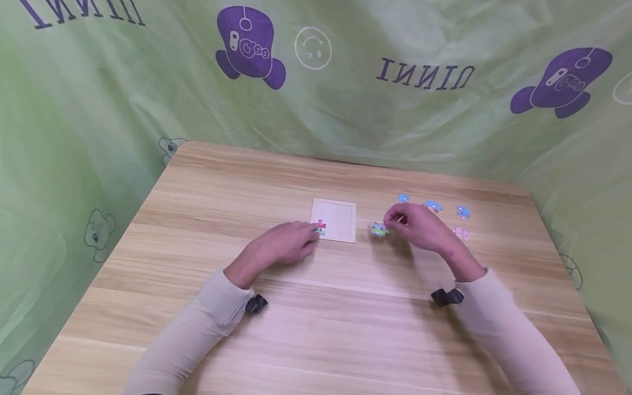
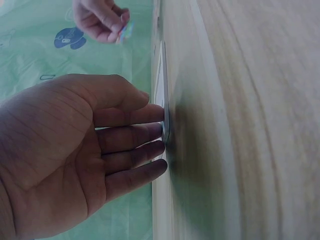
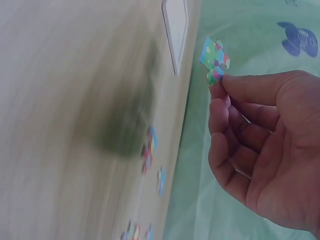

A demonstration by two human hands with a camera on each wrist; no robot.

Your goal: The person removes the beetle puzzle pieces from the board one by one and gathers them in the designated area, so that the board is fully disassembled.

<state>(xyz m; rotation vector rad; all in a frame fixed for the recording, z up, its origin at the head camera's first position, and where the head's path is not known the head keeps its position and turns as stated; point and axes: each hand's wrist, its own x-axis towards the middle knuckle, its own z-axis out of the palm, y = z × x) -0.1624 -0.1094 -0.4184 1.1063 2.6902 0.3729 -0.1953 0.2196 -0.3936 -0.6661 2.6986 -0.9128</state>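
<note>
A square puzzle tray [image 1: 339, 220] lies flat on the table, with one colourful jigsaw piece [image 1: 321, 226] in its near left corner. My left hand [image 1: 283, 242] rests at that corner, its fingertips touching the tray's edge and the piece. In the left wrist view the fingers [image 2: 131, 137] extend fairly straight against the tray rim. To the right of the tray, my right hand [image 1: 417, 225] pinches a green and blue jigsaw piece [image 3: 214, 57] between thumb and forefinger. The right wrist view shows this piece held up above the table.
Several loose jigsaw pieces lie beyond and to the right of my right hand, among them a blue one [image 1: 403, 198], another blue one [image 1: 463, 212] and a pink one [image 1: 461, 233]. A green printed curtain [image 1: 345, 120] hangs behind the wooden table [image 1: 316, 329].
</note>
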